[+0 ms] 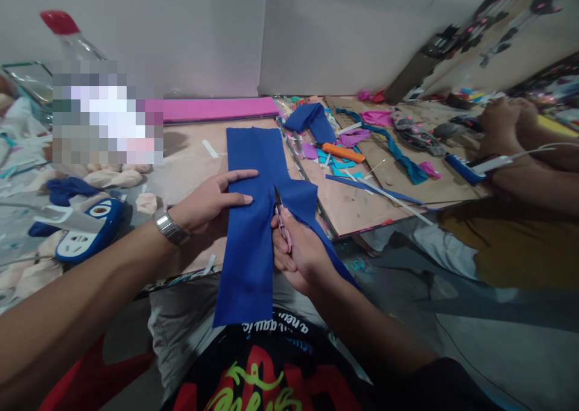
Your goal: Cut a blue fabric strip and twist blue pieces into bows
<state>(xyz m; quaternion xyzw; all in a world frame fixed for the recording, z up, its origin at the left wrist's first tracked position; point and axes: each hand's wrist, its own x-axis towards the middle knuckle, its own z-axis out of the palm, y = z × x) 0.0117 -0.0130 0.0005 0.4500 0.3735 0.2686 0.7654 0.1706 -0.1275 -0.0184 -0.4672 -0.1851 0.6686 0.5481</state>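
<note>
A blue cloth [251, 248] lies over the table's near edge and hangs down toward my lap. A cut runs up it from the near edge, with one strip falling to the right. My right hand [301, 248] is closed around a small pair of scissors [284, 227] with pink handles. Their dark blades rest at the upper end of the cut. On the left part of the cloth, my left hand [212, 197] lies with thumb and forefinger stretched out and apart. Its other fingers are mostly hidden.
Blue-and-white power strips [90, 233] and beige cloth bits [120, 178] lie left. A pink folded cloth [212, 108] is at the back. An orange cutter [342, 152] lies among scraps on the right. Another person's legs [502, 152] are at far right.
</note>
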